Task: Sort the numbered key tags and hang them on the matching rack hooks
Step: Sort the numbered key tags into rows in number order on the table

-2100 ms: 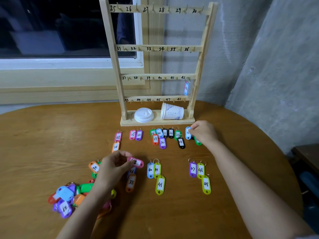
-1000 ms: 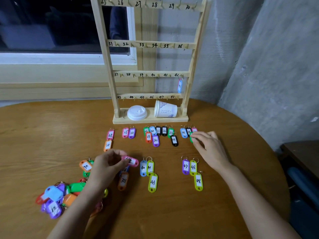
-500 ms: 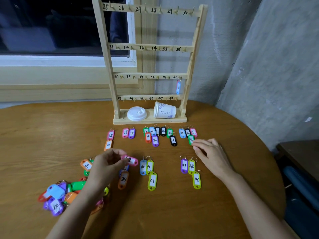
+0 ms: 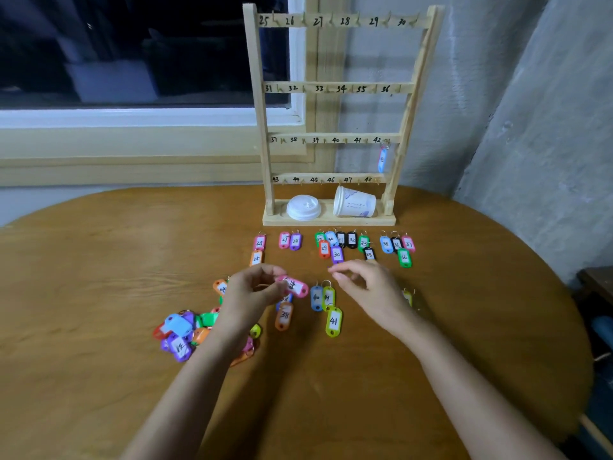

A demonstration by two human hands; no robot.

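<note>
- Fingers of our left hand [image 4: 252, 290] pinch a pink key tag [image 4: 296, 287].
- Our right hand [image 4: 368, 287] hovers loosely curled, holding nothing, near that tag.

Round wooden table [image 4: 99, 293] carrying a rack and sorted tags.
The rack [image 4: 328, 221] stands at the far edge, near the wall. Just in front of its base the tags lie in a row of small groups: a pink-and-orange pair [image 4: 259, 242], 27 and 28 [image 4: 289, 240] side by side, a crowded cluster [image 4: 341, 245] from 29 to 33, and a right group [image 4: 404, 257] in the mid-thirties. Nearer lie an orange 38 [image 4: 284, 315] and a blue 40 [image 4: 316, 297] beside two green 41s [image 4: 333, 322]. At the left, a mixed heap [image 4: 180, 330] overlaps.
</note>
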